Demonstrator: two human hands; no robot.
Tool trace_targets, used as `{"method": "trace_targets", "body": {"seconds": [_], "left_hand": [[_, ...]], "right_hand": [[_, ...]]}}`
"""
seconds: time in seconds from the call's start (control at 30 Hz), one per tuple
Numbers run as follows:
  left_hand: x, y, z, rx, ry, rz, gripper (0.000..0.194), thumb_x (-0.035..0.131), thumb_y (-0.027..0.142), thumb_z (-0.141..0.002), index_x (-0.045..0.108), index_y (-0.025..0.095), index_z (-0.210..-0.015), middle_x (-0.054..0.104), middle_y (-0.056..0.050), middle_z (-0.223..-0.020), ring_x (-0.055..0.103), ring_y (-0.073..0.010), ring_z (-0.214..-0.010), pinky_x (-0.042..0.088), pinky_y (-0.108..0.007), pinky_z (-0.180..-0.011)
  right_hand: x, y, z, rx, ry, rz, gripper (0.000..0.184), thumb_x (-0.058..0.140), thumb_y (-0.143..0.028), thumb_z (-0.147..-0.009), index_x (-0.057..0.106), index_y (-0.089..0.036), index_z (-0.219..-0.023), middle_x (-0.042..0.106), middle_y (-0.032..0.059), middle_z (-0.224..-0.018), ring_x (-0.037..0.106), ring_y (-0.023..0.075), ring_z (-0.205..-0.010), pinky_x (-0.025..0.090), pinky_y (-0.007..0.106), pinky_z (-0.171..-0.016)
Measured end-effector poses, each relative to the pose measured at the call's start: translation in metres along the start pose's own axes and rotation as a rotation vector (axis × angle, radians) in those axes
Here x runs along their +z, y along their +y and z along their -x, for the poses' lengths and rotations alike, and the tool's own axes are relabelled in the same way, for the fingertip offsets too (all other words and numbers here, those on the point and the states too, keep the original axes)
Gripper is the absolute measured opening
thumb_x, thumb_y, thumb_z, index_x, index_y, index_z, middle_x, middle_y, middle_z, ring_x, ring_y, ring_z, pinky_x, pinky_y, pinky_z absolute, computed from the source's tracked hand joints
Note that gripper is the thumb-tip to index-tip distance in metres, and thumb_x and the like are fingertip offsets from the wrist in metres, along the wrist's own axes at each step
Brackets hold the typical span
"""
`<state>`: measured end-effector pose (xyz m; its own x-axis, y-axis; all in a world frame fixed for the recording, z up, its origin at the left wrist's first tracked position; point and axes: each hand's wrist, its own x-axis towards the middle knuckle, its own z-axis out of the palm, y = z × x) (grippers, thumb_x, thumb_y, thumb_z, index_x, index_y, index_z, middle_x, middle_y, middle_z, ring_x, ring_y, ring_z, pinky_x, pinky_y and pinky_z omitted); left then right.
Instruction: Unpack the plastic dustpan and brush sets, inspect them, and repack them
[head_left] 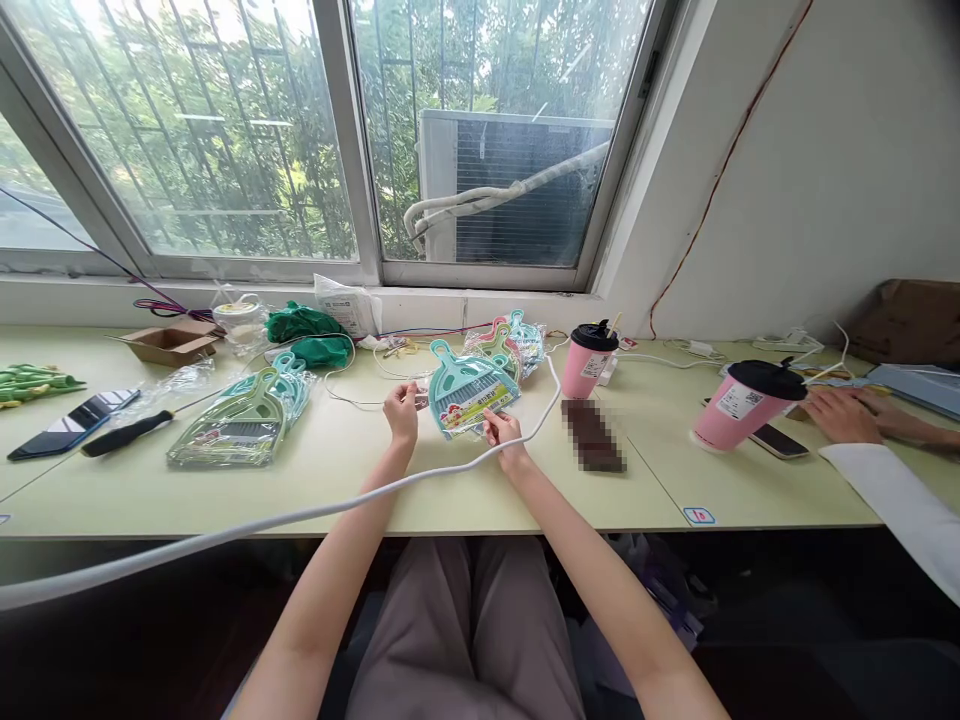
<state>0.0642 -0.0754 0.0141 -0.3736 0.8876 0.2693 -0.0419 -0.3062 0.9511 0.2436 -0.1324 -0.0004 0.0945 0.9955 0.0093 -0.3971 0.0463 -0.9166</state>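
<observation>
A mint-green mini dustpan and brush set (472,388) with a yellow printed card is held up above the table. My right hand (504,432) pinches its lower right edge between thumb and fingers. Just left of the set, my left hand (403,410) is closed in a pinch; what it grips is too small to make out. Behind the held set lie more dustpan sets (499,345), pink, green and blue, in clear wrapping. To the left, a pile of wrapped green and blue dustpan sets (236,425) rests on the table.
A white cable (300,515) crosses in front of my forearms. Pink cups (586,362) with black lids stand at right, near a co-worker's hands (847,412). At left are a screwdriver (127,434), a phone (71,424), a cardboard tray (171,343) and a green bag (307,335).
</observation>
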Motion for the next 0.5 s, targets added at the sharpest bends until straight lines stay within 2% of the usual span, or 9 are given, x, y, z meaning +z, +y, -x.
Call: {"method": "trace_targets", "body": {"seconds": [0.1, 0.17, 0.3, 0.33, 0.4, 0.5], "left_hand": [[-0.002, 0.0, -0.005, -0.033, 0.03, -0.005, 0.043, 0.059, 0.061, -0.071, 0.054, 0.018, -0.07, 0.063, -0.006, -0.075, 0.064, -0.0165, -0.068, 0.056, -0.03, -0.065], [-0.004, 0.002, -0.01, -0.089, -0.004, 0.043, 0.045, 0.056, 0.063, -0.072, 0.055, 0.019, -0.074, 0.065, -0.006, -0.077, 0.066, -0.0168, -0.068, 0.055, -0.031, -0.064], [-0.009, 0.006, -0.021, -0.307, -0.25, 0.185, 0.065, 0.042, 0.079, -0.071, 0.062, 0.018, -0.082, 0.068, -0.009, -0.077, 0.066, -0.0198, -0.065, 0.055, -0.034, -0.06], [-0.011, 0.006, -0.022, -0.34, -0.314, 0.184, 0.067, 0.045, 0.081, -0.069, 0.063, 0.017, -0.082, 0.068, -0.009, -0.075, 0.066, -0.0197, -0.064, 0.055, -0.034, -0.059], [-0.013, 0.004, -0.023, -0.352, -0.388, 0.15, 0.062, 0.062, 0.075, -0.061, 0.066, 0.016, -0.079, 0.067, -0.008, -0.07, 0.064, -0.0179, -0.061, 0.054, -0.031, -0.059], [-0.016, 0.0, -0.021, -0.322, -0.416, 0.098, 0.052, 0.078, 0.06, -0.051, 0.067, 0.014, -0.074, 0.066, -0.006, -0.066, 0.061, -0.0156, -0.059, 0.052, -0.03, -0.061]], "right_hand": [[-0.001, -0.004, 0.003, 0.007, -0.005, 0.027, 0.041, 0.076, -0.046, -0.063, 0.044, -0.021, -0.055, 0.05, -0.0054, -0.05, 0.033, 0.004, -0.039, 0.02, 0.022, -0.037], [-0.002, -0.007, 0.005, 0.01, -0.005, 0.043, 0.04, 0.076, -0.045, -0.063, 0.044, -0.021, -0.055, 0.051, -0.0052, -0.05, 0.033, 0.004, -0.039, 0.021, 0.023, -0.037], [-0.004, -0.011, 0.007, 0.01, 0.002, 0.036, 0.037, 0.074, -0.042, -0.064, 0.046, -0.021, -0.056, 0.049, -0.0062, -0.049, 0.033, 0.0038, -0.038, 0.023, 0.023, -0.038], [-0.005, -0.012, 0.007, 0.017, -0.007, 0.041, 0.036, 0.075, -0.041, -0.064, 0.047, -0.021, -0.056, 0.049, -0.0063, -0.049, 0.033, 0.0038, -0.038, 0.023, 0.022, -0.038], [-0.007, -0.013, 0.006, 0.035, -0.023, 0.064, 0.035, 0.075, -0.04, -0.063, 0.048, -0.02, -0.055, 0.049, -0.006, -0.049, 0.034, 0.0036, -0.038, 0.022, 0.022, -0.038], [-0.01, -0.012, 0.005, 0.053, -0.014, 0.099, 0.033, 0.075, -0.038, -0.062, 0.049, -0.02, -0.054, 0.051, -0.0052, -0.048, 0.035, 0.0037, -0.038, 0.021, 0.022, -0.037]]}}
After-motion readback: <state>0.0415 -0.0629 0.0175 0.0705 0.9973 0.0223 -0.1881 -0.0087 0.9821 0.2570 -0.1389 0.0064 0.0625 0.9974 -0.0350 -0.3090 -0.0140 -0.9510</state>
